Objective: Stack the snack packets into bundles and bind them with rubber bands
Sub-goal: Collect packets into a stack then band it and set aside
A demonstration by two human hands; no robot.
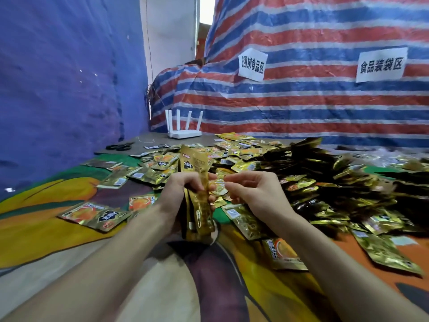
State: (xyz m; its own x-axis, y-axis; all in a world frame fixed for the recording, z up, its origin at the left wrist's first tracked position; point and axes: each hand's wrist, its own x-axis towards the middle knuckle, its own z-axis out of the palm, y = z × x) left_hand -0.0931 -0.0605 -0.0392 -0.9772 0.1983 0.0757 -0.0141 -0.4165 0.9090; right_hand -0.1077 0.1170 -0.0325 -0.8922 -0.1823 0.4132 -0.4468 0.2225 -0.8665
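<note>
My left hand (177,194) grips a bundle of gold snack packets (197,168) upright by its middle, just above the table. My right hand (253,194) is close beside it on the right, fingers curled, with thumb and forefinger pinching what looks like a thin pale rubber band (220,182) next to the bundle. The band is faint and hard to make out. A large heap of loose gold packets (301,173) covers the table behind and to the right of my hands.
Single packets (92,214) lie to the left on the colourful tablecloth (41,231), others near my right forearm. Black scissors (119,147) and a white router (184,130) sit at the far edge. A blue wall stands left, a striped tarp behind.
</note>
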